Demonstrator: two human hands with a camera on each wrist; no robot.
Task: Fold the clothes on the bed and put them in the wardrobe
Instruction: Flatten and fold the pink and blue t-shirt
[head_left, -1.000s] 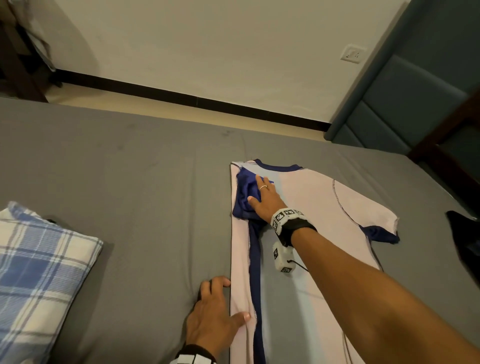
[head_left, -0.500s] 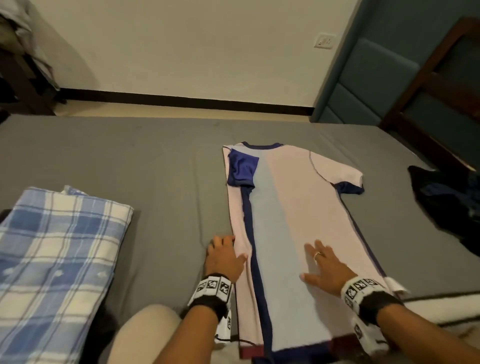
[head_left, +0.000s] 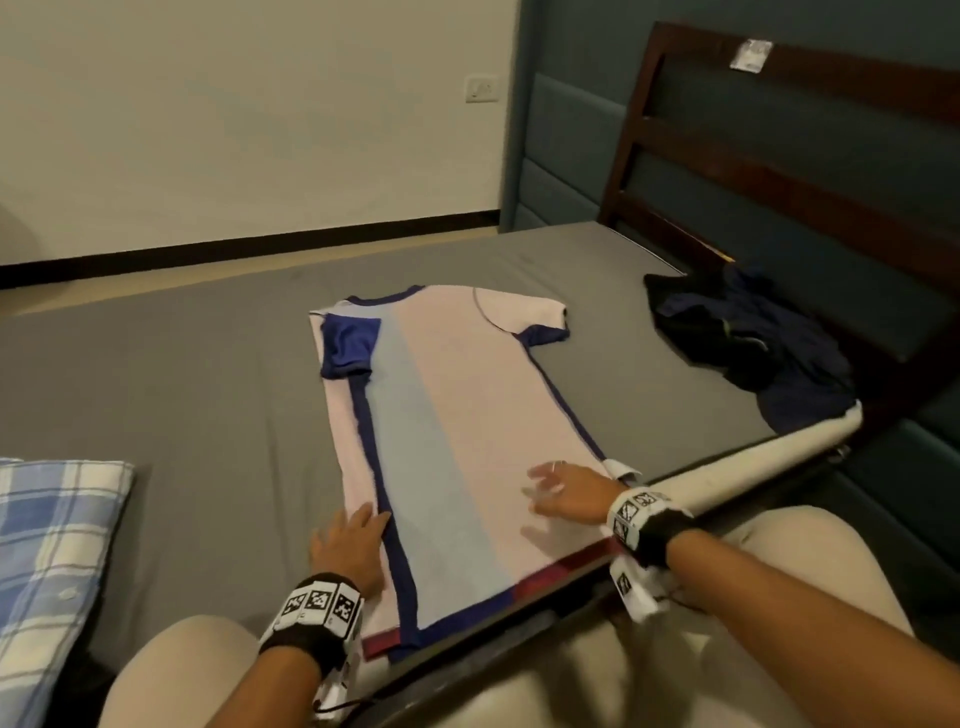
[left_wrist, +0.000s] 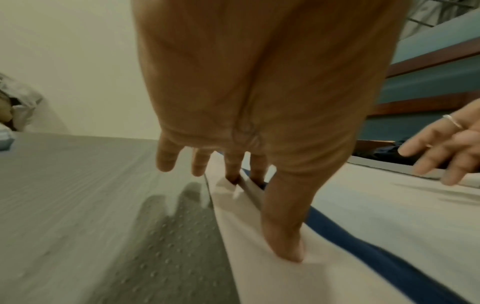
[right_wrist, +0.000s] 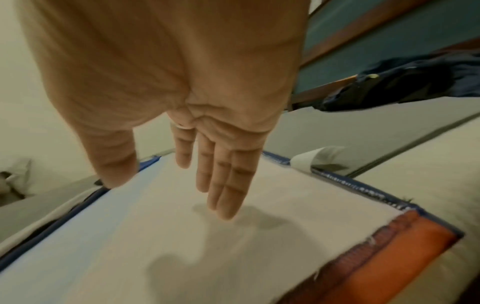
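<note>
A bedroom in a home. A bed (head_left: 208, 364) with a grey sheet fills the room, with a dark wooden headboard (head_left: 779, 171) at its head against teal padded wall panels (head_left: 561, 156). Clothes lie on the bed: a shirt (head_left: 467, 415), a dark heap (head_left: 753, 338) near the headboard.

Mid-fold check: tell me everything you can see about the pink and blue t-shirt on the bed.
The t-shirt lies flat on the grey bed, collar away from the person. It looks like soft knit: pale pink, a light blue centre panel, navy seams, a red hem band. Its left side is folded inward, blue sleeve on top; the right sleeve is still spread. The left hand presses the folded edge; the right hand hovers open near the hem.
</note>
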